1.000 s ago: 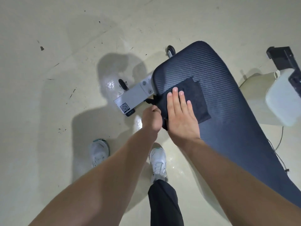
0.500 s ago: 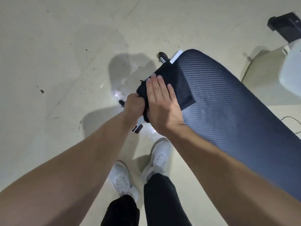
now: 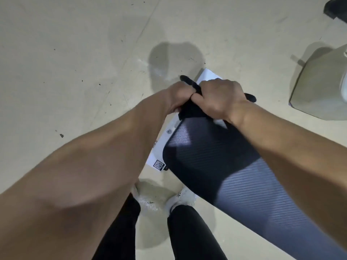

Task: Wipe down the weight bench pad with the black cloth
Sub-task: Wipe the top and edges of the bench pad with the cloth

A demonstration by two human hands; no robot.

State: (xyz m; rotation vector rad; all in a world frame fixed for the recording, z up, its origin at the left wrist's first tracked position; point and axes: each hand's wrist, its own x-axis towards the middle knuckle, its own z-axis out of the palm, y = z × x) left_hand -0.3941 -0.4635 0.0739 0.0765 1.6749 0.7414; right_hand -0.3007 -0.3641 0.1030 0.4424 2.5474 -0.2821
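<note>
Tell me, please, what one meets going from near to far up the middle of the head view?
Black trouser legs → white shoes → bench pad → black cloth gripped by left hand and right hand → bare floor.

i see 2 bare forearms with no sleeves, left hand (image 3: pixel 177 96) and right hand (image 3: pixel 218 99) without gloves. below them, black trousers (image 3: pixel 189 233) and 2 white shoes (image 3: pixel 178 200), partly hidden.

Gym: weight bench pad (image 3: pixel 234 166); bare floor (image 3: pixel 75 62)
</note>
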